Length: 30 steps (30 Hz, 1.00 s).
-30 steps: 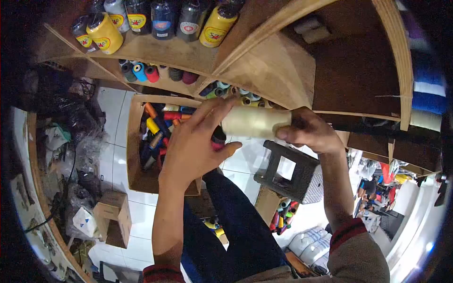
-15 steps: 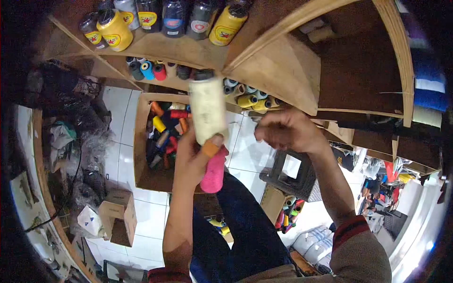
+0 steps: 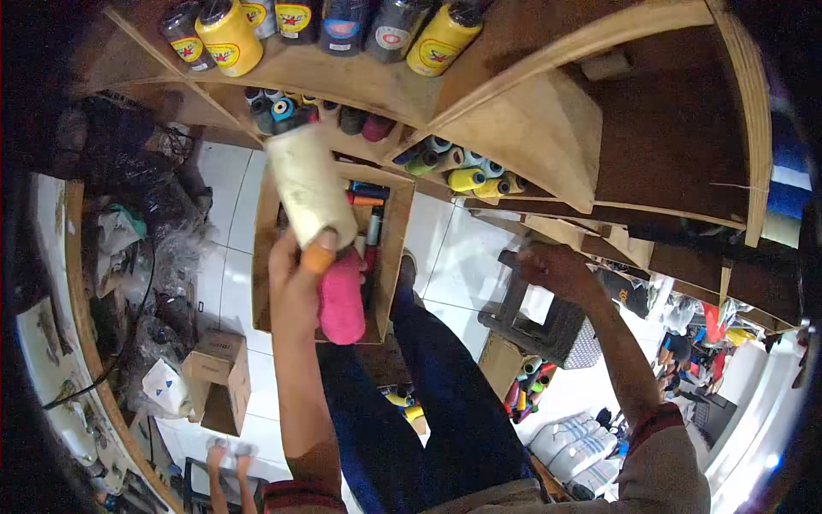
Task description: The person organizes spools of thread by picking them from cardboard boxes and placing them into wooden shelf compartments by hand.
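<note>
My left hand point(image 3: 293, 272) is closed around a large cream thread cone point(image 3: 306, 184), tilted with its dark top end away from me. A bright pink thread spool point(image 3: 342, 301) is held in the same hand, below the cone. Something orange point(image 3: 318, 259) shows at my thumb, perhaps a wrap. Both spools hang over a cardboard box point(image 3: 401, 248) with several coloured spools in it. Off to the right, my right hand point(image 3: 552, 265) is in shadow above a dark stool point(image 3: 531, 321). Its fingers look curled; whatever they may hold is hidden.
Large thread cones point(image 3: 437, 43) line the upper wooden shelf point(image 3: 360, 81). Smaller spools point(image 3: 467, 178) fill the shelf below. A small open carton point(image 3: 216, 377) stands on the tiled floor at left, near plastic wrapping. Another person's feet point(image 3: 231, 450) show at lower left.
My left hand has moved left with the cream cone and pink spool, and the cone leans further left. My right hand has shifted right and lower. The view has turned slightly.
</note>
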Each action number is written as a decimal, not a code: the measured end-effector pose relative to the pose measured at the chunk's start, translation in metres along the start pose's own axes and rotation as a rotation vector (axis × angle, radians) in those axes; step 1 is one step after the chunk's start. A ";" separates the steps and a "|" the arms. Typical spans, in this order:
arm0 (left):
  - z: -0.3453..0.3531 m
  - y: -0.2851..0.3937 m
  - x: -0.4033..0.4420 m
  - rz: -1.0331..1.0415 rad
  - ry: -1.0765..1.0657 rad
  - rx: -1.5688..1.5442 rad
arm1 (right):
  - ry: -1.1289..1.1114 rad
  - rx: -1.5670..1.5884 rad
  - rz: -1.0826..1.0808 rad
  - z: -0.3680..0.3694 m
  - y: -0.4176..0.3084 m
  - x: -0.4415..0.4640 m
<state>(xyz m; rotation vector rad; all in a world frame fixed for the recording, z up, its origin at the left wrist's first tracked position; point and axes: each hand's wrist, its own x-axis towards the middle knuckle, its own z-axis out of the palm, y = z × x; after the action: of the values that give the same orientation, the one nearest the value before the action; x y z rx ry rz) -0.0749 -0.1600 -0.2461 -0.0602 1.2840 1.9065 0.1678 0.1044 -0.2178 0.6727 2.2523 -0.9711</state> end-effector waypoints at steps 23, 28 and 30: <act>0.034 0.131 -0.132 0.007 -0.955 0.769 | -0.003 0.227 -0.544 -0.049 -0.230 -0.040; 0.058 0.172 -0.161 0.158 -0.515 1.343 | 0.457 -0.440 -0.499 -0.056 -0.318 -0.119; 0.056 0.183 -0.174 0.239 -0.331 1.043 | 0.639 -0.220 -0.556 -0.035 -0.324 -0.154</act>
<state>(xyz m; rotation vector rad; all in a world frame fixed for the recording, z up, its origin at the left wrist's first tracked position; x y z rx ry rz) -0.0557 -0.2458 -0.0026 0.9285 1.9267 1.1359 0.0567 -0.0980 0.0588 0.2703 3.1649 -0.7929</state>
